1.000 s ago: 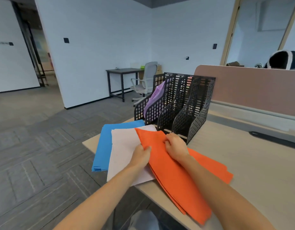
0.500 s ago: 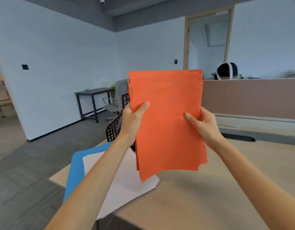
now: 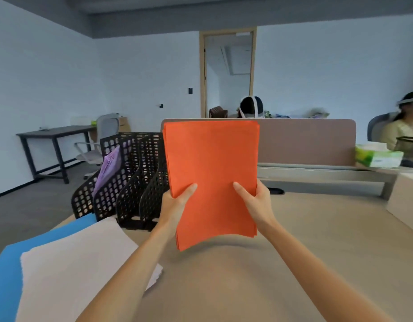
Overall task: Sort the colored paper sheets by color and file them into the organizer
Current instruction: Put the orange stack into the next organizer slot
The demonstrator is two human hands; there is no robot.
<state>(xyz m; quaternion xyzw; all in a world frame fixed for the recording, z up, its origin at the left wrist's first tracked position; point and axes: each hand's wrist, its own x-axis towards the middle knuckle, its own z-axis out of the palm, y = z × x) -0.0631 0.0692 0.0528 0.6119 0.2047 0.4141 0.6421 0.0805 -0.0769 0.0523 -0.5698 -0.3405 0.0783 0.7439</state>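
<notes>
**Held item.** Stack of orange paper sheets [image 3: 212, 173], upright, its face toward the holder and its edges fairly square. The left hand [image 3: 175, 205] grips the lower left edge and the right hand [image 3: 259, 203] the lower right edge. Each thumb lies on the front with the fingers curled behind. The lower edge bows close over the desk [image 3: 247, 287]; whether it touches cannot be told.

**Left of the left hand.** Black perforated file organizer [image 3: 131, 182], standing on the desk, its right side hidden behind the stack. Purple sheets [image 3: 109, 168] stand in a slot near its far-left end.

**Below and left of the left forearm.** Pale sheets [image 3: 73, 263] lie flat, overlapping blue sheets [image 3: 5, 275].

**Far right of the right hand.** Green tissue box [image 3: 377, 158]; its print is too blurred to read.

**Change.** A second ago the orange stack lay flat on the desk, over the pale sheets. Half a second ago it was lifted and skewed, with the hands gripping mid-height. It is now squared up and held by its lower part, and much more of the organizer is in view.
</notes>
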